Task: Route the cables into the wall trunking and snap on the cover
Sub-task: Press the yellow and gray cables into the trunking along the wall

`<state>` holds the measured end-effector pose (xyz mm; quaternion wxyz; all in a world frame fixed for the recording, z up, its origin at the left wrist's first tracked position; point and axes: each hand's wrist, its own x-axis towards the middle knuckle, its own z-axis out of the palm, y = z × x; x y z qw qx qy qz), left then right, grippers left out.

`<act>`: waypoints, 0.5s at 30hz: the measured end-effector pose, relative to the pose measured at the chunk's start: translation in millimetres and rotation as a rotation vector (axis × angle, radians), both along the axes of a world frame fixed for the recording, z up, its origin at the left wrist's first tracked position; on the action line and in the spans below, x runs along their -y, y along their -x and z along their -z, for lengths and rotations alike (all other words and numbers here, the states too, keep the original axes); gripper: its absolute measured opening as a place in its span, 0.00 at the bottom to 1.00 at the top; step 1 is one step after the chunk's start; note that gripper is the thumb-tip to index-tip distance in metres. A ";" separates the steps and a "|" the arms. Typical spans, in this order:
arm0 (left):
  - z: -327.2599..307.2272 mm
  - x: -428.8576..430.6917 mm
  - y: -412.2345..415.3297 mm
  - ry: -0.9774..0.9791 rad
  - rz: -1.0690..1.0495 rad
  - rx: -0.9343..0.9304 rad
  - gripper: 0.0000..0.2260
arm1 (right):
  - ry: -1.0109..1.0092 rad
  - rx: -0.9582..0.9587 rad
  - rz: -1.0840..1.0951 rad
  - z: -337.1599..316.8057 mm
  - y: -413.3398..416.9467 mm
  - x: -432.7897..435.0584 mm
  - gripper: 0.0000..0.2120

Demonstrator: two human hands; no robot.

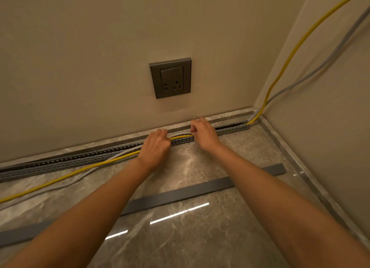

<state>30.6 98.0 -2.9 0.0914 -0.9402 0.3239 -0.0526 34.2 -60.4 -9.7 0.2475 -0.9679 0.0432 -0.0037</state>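
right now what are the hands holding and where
Both hands, left and right, grip the yellow cable and the grey cable mid-run, over the trunking.

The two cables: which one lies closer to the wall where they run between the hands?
The grey cable; it arches on the wall side, while the yellow cable runs beside it on the floor side.

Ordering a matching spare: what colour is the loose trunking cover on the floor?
Grey, head view: cover.
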 end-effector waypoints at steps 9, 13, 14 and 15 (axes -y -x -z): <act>-4.0 17.6 -6.3 -0.111 -0.134 -0.015 0.13 | 0.139 0.093 -0.098 11.9 30.2 -2.8 0.12; -9.4 19.4 -8.9 -0.100 -0.106 -0.048 0.12 | 0.131 0.065 -0.088 7.8 27.4 -4.4 0.11; -10.4 19.7 -8.7 -0.100 -0.103 -0.058 0.12 | 0.141 0.055 -0.086 6.1 25.7 -3.8 0.11; -11.7 20.0 -8.2 -0.094 -0.106 -0.069 0.11 | 0.155 0.045 -0.086 4.7 24.2 -3.3 0.11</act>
